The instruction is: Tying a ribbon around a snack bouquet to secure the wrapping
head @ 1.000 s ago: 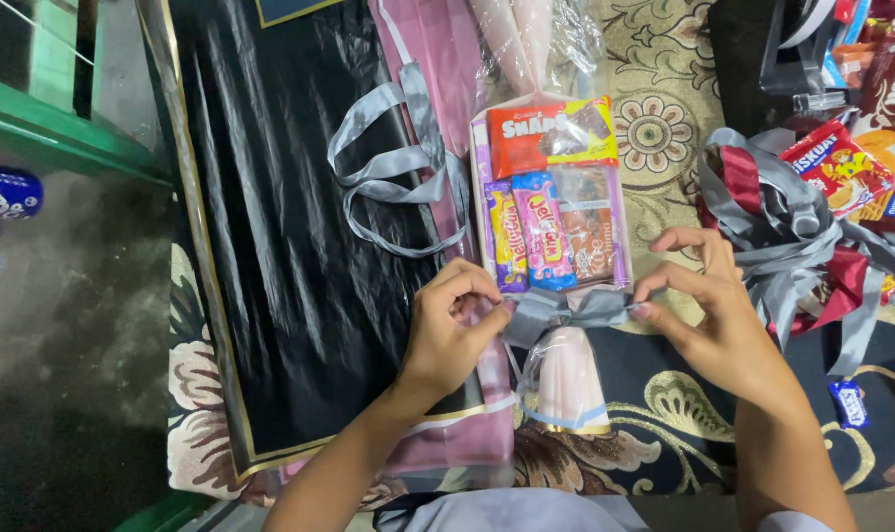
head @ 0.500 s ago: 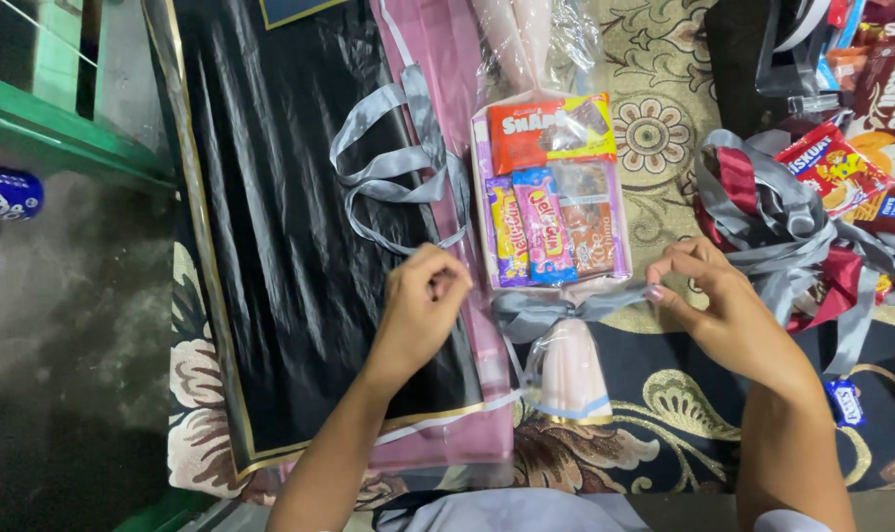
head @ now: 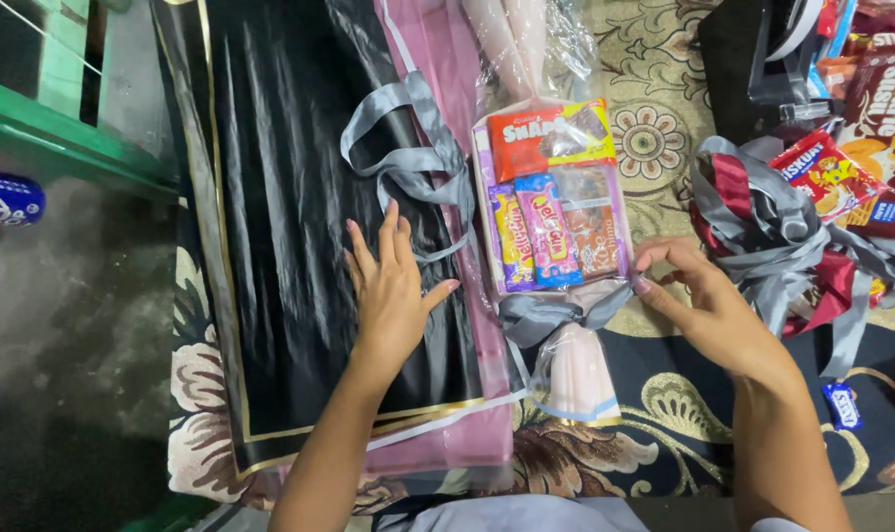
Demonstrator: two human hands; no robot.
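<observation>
Both of my hands are down on the work, forearms coming up from six o'clock. My left hand (head: 393,291) lies flat and open, palm down, fingers spread and pointing toward twelve o'clock, thumb stuck out toward three; it grips nothing and just rests on the black glossy sheet (head: 270,227) with the gold edge. At about one o'clock from that hand, a loose grey ribbon (head: 408,158) curls across the sheet and onto the pink wrapping sheet (head: 438,59) beside it.

My right hand (head: 709,310) reaches in from four o'clock, wrist bent, fingers pointing toward nine. Its fingertips (head: 645,286) pinch the right end of the grey ribbon bow (head: 546,315), I think between thumb and forefinger, though the thumb is partly hidden. The bow is tied round the neck of the clear-wrapped snack bundle (head: 551,212), which lies between my hands, its packets toward twelve o'clock and its pink cone handle (head: 581,379) toward six.

At three o'clock from my right hand sits a heap of grey and maroon ribbons (head: 773,236), with more snack packets (head: 827,172) beyond it on the patterned carpet (head: 654,128).
</observation>
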